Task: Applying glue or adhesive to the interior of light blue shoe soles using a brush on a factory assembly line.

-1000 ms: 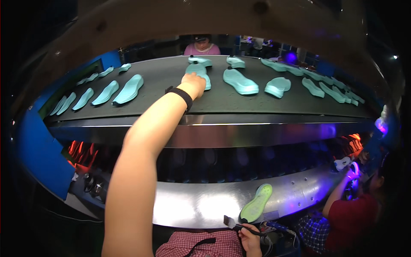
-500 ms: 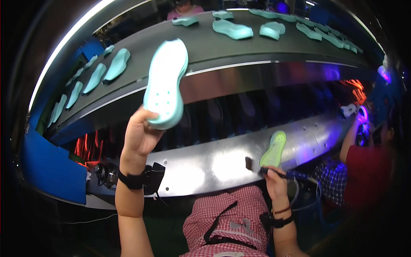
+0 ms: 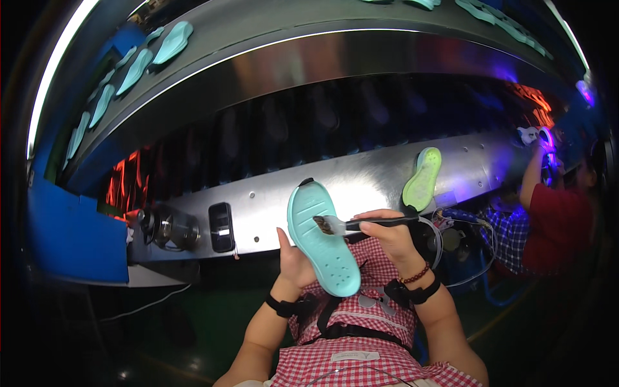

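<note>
Head view: one person looks down at their own two hands in front of a checked apron [image 3: 348, 358].
Blue shoe sole: the light blue sole [image 3: 308, 242] is up in front of the apron, near the edge of the metal table [image 3: 277, 200]. Its top end leans left, and its end with little holes is close to the body. It seems to be held this way so its inside faces up to the brush [image 3: 380, 222].
Left hand: this hand [image 3: 295, 266] holds the sole from its left side and from below. The thumb points up beside the edge. The other fingers hide under the sole, so I cannot tell how tight they are.
Right hand: this hand [image 3: 392, 242] is closed around the black brush handle. The brush lies nearly flat, pointing left, maybe so the hairs can reach the middle of the sole. I cannot tell if they touch it.
Arms: both come up from the bottom, elbows bent, hands close together.
Green sole: another sole [image 3: 422, 180], yellow-green inside, lies on the table past the right hand.
Table left: a black phone [image 3: 222, 227] and a glass jug [image 3: 179, 231] sit there.
</note>
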Tool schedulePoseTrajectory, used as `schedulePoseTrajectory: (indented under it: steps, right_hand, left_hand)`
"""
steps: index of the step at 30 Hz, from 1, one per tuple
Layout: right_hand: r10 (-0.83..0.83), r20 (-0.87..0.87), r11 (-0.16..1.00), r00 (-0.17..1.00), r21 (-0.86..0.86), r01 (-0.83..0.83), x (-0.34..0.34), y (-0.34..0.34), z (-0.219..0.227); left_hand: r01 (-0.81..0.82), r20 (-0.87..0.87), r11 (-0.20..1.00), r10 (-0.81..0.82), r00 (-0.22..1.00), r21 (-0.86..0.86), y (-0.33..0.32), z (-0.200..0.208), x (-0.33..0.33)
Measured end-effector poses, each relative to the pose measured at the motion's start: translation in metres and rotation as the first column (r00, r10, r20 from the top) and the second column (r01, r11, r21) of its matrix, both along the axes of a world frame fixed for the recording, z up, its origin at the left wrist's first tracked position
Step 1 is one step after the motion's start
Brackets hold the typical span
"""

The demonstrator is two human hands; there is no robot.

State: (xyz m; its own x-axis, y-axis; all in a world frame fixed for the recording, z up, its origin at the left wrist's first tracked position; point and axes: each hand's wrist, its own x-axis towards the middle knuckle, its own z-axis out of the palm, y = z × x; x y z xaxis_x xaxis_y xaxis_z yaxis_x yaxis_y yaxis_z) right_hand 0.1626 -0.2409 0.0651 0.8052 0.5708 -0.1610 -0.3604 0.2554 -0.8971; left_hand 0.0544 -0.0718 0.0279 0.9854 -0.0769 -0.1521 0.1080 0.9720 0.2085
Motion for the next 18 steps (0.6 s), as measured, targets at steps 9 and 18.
schedulePoseTrajectory:
  steps: [9, 18]
  right_hand:
    - [0.120, 0.296, 0.973, 0.948, -0.224, -0.053, 0.001, 0.047, 0.024]
    - [0.619, 0.578, 0.785, 0.532, -0.432, -0.443, -0.019, -0.009, 0.033]
  left_hand:
    - [-0.249, -0.231, 0.904, 0.340, 0.912, 0.347, -0.036, 0.003, 0.007]
    - [-0.261, -0.248, 0.916, 0.342, 0.906, 0.306, 0.009, 0.002, 0.000]
